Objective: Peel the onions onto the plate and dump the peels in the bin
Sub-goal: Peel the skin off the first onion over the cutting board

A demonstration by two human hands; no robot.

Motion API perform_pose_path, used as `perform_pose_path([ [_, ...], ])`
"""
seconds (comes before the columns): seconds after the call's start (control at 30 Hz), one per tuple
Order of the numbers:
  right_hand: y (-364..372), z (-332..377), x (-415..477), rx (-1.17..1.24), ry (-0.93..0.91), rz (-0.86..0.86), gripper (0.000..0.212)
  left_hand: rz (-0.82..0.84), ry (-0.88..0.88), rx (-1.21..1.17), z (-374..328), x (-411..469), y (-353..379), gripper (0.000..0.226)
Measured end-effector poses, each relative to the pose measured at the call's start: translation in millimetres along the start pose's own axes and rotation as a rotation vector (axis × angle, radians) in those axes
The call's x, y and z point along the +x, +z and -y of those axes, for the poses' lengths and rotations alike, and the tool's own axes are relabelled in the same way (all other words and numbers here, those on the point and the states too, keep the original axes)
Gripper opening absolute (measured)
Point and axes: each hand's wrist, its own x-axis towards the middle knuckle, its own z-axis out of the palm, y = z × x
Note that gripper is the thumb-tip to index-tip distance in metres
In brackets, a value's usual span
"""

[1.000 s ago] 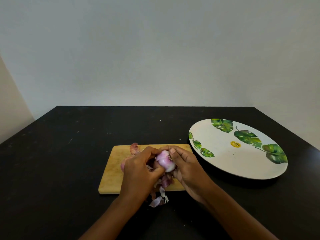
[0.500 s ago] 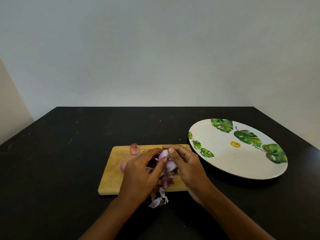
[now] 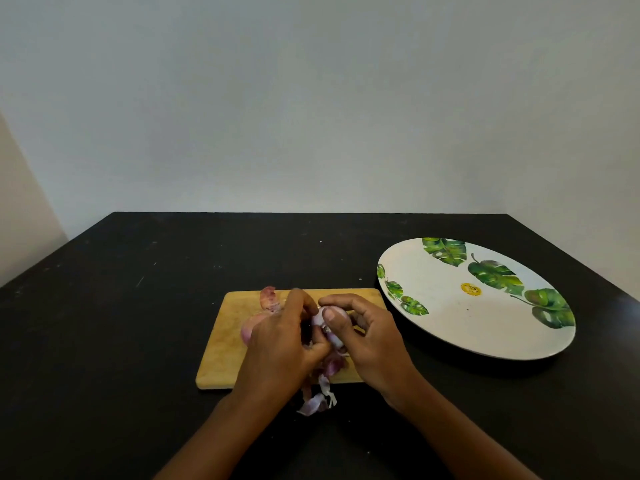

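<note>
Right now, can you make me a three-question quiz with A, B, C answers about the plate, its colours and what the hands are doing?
1. Where is the plate compared with the cutting board?
A) to its left
B) to its right
C) on top of it

2. What colour are the leaves painted on the plate?
A) green
B) blue
C) red

3. What is happening to the onion?
A) it lies alone on the plate
B) the left hand and right hand hold it over the board
C) it sits untouched on the floor

Answers:
1 B, the plate lies just past the board's right end.
2 A, every painted leaf is green.
3 B, fingers of both hands curl round the onion.
</note>
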Motion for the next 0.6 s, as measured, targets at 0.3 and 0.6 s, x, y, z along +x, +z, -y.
perform_pose_path([
  [0.3,-3.0,1.8,3.5,0.032,-0.032,-0.026,0.015,-0.100,-0.014,-0.179,1.3,4.0,-6.2,0.010],
  [0.6,-2.5,-1.7,2.3,0.066,0.005,-0.041,0.026,-0.067,0.067,-0.190,5.8,2.8,-5.0,0.012],
])
